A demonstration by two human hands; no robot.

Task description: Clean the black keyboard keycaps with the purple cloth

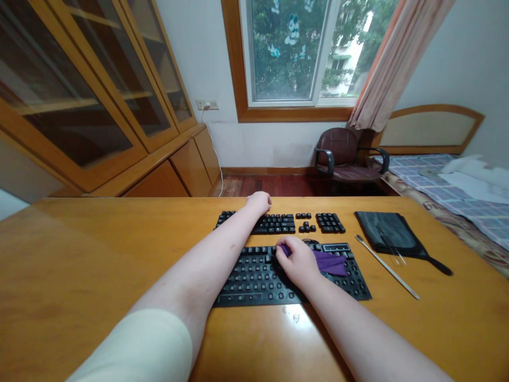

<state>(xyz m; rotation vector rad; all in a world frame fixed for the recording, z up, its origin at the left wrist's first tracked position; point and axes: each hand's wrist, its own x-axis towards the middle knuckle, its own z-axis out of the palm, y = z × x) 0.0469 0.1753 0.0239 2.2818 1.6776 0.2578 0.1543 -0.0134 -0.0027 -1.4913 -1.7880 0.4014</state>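
A black keyboard frame (254,278) with its keycaps removed lies on the wooden desk (79,265). My right hand (296,260) is closed on a purple cloth (331,262) and presses it onto the frame's upper middle. Behind it, removed black keycaps (278,223) are laid out in keyboard order. My left hand (259,202) rests at the far edge of these keycaps, fingers curled down; what they touch is hidden.
A black pouch (387,233) lies at the right, with a thin metal rod (385,267) beside it. Beyond the desk stand a brown office chair (344,156), a bed (449,185), wooden glass-door cabinets (91,95) and a window (306,48).
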